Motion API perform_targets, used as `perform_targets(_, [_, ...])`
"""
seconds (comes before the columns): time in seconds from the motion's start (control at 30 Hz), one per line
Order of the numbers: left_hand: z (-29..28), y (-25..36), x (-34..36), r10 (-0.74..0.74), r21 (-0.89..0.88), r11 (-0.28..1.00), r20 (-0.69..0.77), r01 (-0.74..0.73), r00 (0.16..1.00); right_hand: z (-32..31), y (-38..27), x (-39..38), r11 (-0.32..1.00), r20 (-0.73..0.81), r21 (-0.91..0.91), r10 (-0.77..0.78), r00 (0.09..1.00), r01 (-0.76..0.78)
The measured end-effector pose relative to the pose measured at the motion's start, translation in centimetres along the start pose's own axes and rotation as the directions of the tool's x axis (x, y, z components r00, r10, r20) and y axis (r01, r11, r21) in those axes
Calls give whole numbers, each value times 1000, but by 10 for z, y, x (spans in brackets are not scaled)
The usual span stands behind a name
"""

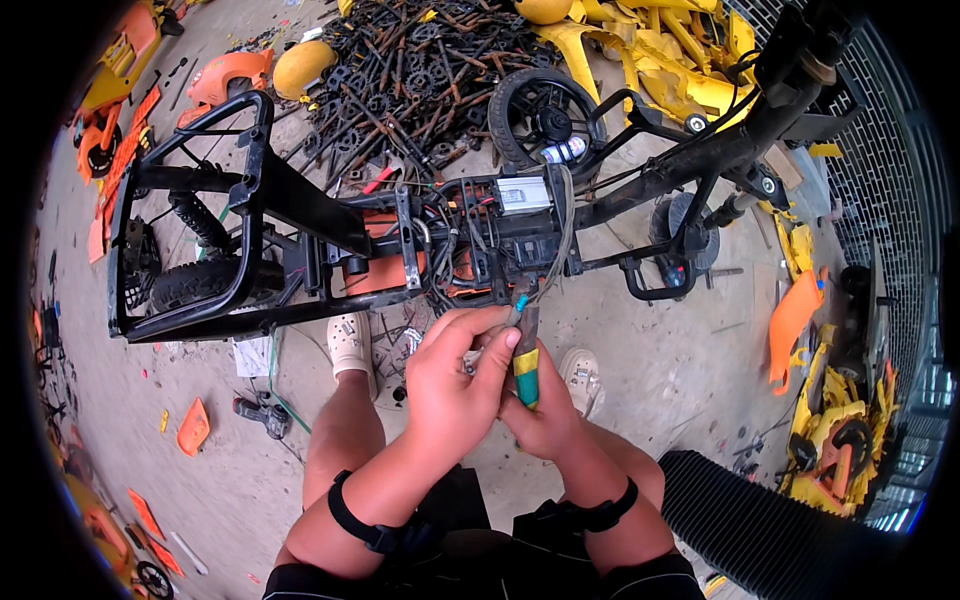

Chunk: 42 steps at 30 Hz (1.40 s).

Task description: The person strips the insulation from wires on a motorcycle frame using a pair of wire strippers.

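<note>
My left hand [455, 370] is closed, thumb and fingers pinching a grey cable with a teal connector [519, 305] at the middle of the view. My right hand [542, 425], partly behind the left, grips a tool with a green and yellow handle [525, 380], apparently pliers, whose metal part lies against the cable end. Just beyond both hands lies a black scooter frame [240, 230] with a bundle of wires [460, 240] and a silver electronic box [523, 195].
Behind the frame are a pile of rusty metal parts [370, 80], a wheel [548, 125] and yellow panels [680, 70]. A drill [260, 415] lies at left, orange pieces [795, 320] at right. A black ridged object [750, 500] sits at lower right. My feet flank the hands.
</note>
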<state>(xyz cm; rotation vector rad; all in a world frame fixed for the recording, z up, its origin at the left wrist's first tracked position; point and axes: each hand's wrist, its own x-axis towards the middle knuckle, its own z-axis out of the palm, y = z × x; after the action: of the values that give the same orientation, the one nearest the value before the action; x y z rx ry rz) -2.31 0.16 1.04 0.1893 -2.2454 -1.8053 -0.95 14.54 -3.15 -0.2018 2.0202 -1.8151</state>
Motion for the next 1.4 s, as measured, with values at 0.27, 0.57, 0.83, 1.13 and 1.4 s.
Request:
perform_targets(0.27, [1, -9, -2, -72, -108, 992, -33, 68, 997, 3, -1, -4, 998, 39, -50, 32, 999, -30])
perform_targets(0.57, [6, -10, -8, -264, -248, 933, 17, 260, 964, -1, -8, -10, 993, 64, 19, 114, 991, -116])
perform_targets(0.83, [8, -13, -9, -210, -212, 954, 30, 211, 977, -6, -5, -14, 992, 53, -22, 123, 991, -122])
perform_targets(1.13, [3, -15, -7, -297, -273, 911, 87, 309, 951, -9, -15, -13, 986, 31, -145, 85, 996, -79])
perform_targets(1.4, [-1, -11, -7, -334, -272, 898, 91, 346, 938, -3, -24, -10, 977, 94, 98, 181, 979, -190])
